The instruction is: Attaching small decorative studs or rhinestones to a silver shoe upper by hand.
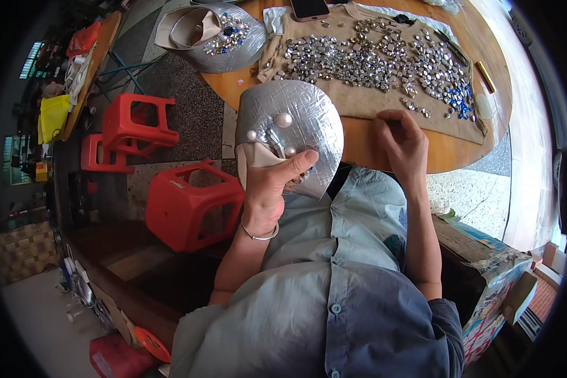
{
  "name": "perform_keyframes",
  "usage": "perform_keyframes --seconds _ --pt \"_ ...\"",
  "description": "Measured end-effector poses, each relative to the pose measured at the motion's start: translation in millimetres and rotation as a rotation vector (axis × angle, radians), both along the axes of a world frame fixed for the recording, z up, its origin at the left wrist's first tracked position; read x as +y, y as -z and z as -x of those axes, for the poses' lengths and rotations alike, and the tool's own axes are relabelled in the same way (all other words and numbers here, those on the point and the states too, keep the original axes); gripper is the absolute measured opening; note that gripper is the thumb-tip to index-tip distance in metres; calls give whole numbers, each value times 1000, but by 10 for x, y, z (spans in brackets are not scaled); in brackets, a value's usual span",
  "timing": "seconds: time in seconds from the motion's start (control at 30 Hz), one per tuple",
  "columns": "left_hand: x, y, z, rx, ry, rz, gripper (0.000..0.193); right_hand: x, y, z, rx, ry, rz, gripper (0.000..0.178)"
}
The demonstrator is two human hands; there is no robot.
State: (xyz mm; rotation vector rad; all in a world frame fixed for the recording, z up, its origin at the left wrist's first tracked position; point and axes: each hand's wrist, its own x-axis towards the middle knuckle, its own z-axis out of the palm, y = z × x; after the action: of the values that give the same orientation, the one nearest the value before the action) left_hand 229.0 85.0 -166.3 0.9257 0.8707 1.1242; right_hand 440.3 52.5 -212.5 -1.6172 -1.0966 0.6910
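My left hand [274,183] grips a curved, silver foil-like piece [309,107] with cream fabric at its lower left. The thumb presses on its front, and several pearls [283,120] and a few dark and blue stones show on it. My right hand [404,143] hovers at the table's near edge, fingers curled together and thumb to fingertips; what they hold, if anything, is too small to see. Just beyond it, a tan knitted garment [353,104] carries many loose clear rhinestones [359,63] and a patch of blue stones [461,101].
A second silver piece [201,53] with clustered gems lies at the round wooden table's [441,154] left. A phone [309,9] rests at the far edge. Red plastic stools [192,205] stand on my left, and a cardboard box [479,252] stands on my right.
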Motion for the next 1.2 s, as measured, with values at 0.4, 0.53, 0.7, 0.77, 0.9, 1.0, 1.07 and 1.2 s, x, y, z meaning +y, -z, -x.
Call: perform_keyframes --seconds 0.4,0.53,0.7,0.77,0.9,1.0,1.07,1.2 --pt "29 127 -110 -73 -83 79 42 33 116 -71 227 -45 -7 7" --pt "94 242 11 -141 -55 212 40 -3 43 -55 311 -33 -114 7" --pt "110 289 83 -97 -48 107 40 -41 -3 69 402 -66 -250 7" --pt "102 275 111 -100 -18 127 42 -67 -28 71 441 -86 -236 7" --pt "117 287 135 4 46 7 46 -84 -46 101 458 -142 -196 7" --pt "89 258 78 106 63 15 51 -40 -93 313 344 -190 -300 11" --pt "85 245 58 121 70 15 52 -88 -118 307 255 -304 -278 11" --pt "66 232 7 170 88 1 52 -101 -126 410 136 -381 -383 11"
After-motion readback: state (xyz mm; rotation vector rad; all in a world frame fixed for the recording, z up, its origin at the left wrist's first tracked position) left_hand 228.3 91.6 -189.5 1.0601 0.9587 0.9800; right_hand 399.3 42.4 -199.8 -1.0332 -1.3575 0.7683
